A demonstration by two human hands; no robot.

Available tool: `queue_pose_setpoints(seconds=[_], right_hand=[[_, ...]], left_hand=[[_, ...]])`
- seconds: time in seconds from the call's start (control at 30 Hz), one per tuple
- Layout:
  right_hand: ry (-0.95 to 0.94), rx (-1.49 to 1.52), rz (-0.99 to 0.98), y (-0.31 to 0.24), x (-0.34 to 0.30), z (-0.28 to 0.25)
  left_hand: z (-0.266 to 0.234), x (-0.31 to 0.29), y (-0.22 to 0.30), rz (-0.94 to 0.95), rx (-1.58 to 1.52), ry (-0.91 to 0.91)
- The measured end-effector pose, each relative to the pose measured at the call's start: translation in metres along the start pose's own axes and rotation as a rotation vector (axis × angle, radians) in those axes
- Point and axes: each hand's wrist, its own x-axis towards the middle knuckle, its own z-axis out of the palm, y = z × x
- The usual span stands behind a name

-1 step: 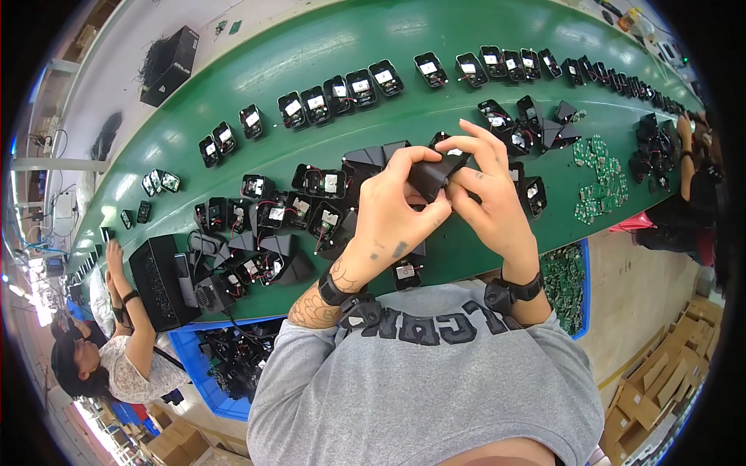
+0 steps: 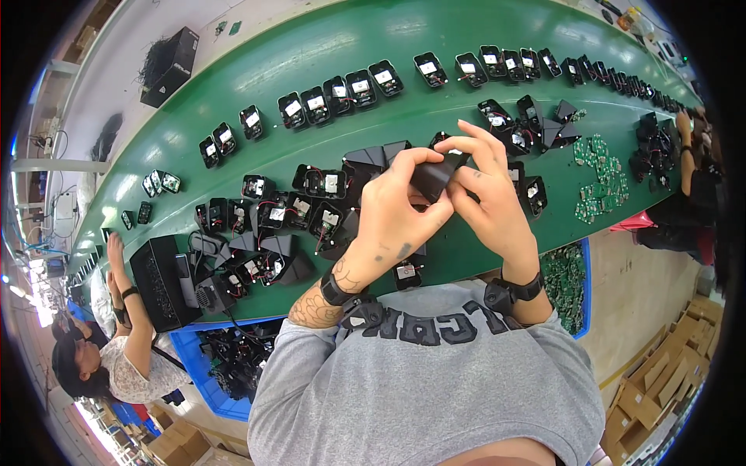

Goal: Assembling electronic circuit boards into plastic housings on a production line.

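Between my two hands, above the green bench, is a black plastic housing (image 2: 433,180). My left hand (image 2: 395,203) grips its left side, the index finger curled over the top and the thumb underneath. My right hand (image 2: 491,186) holds the right side with bent fingers, its index finger reaching over the upper edge. The inside of the housing is mostly turned away from view. Just left of my left hand lie open black housings (image 2: 326,220) with white labels, circuit boards and thin red wires. More such housings (image 2: 535,196) rest right of my right hand.
A row of open housings (image 2: 361,87) runs along the far bench. Loose green circuit boards (image 2: 598,182) lie at right. A black box of small parts (image 2: 159,283) stands at left, with blue bins (image 2: 203,380) below the edge. Co-workers' hands (image 2: 116,256) are at both ends.
The black housing has turned slightly in my hands. A co-worker's hand at the left has shifted a little.
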Motion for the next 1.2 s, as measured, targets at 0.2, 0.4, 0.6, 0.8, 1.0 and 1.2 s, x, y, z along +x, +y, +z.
queue_pose_setpoints(seconds=[0.2,0.4,0.6,0.8,1.0,1.2], right_hand=[[-0.021,-0.17,0.048,0.006,-0.001,0.001],[0.087,-0.009,0.155,0.037,-0.004,0.017],[0.264,-0.231,0.008,0.013,-0.007,0.017],[0.036,-0.103,-0.406,0.018,0.001,-0.026],[-0.033,-0.142,-0.491,0.022,0.003,-0.027],[-0.016,-0.231,-0.544,0.03,0.002,-0.025]], left_hand=[[0.017,0.0,-0.029,0.423,0.421,0.16],[0.02,0.007,-0.044,0.394,0.41,0.15],[0.007,0.015,-0.031,-0.137,-0.267,0.05],[-0.03,0.024,-0.034,-0.457,-0.538,-0.224],[-0.031,0.033,-0.021,-0.525,-0.434,-0.364],[-0.026,0.036,-0.02,-0.559,-0.417,-0.412]])
